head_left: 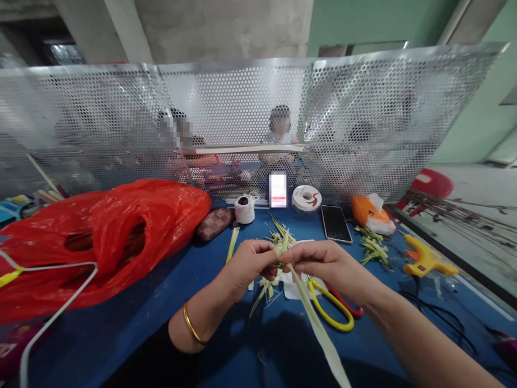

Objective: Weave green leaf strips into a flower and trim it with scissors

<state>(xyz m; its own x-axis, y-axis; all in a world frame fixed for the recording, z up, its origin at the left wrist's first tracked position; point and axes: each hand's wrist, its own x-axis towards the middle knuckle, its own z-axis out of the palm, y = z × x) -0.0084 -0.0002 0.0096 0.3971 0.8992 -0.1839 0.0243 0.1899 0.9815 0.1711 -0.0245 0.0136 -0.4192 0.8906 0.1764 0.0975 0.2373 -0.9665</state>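
Over the middle of the blue table, my left hand (pixel 252 264) and my right hand (pixel 325 261) meet fingertip to fingertip. Both pinch a pale green leaf strip (pixel 317 323), folded or knotted between the fingers; its long tail hangs down toward the lower right. The exact form of the folded part is partly hidden by my fingers. Below and behind the hands lie leaf scraps (pixel 278 231) and a white tissue (pixel 293 288). Scissors with a yellow and a red handle (pixel 333 312) rest under my right wrist, their blades hidden.
A large red plastic bag (pixel 169 210) fills the left. Behind stand a checkered pouch (pixel 214 223), white thread spool (pixel 244 209), lit phone (pixel 278 188), ribbon roll (pixel 307 198) and dark phone (pixel 336 223). Rightward are a tissue pack (pixel 374 214) and yellow glue gun (pixel 428 257). A perforated metal screen (pixel 242 91) separates other people.
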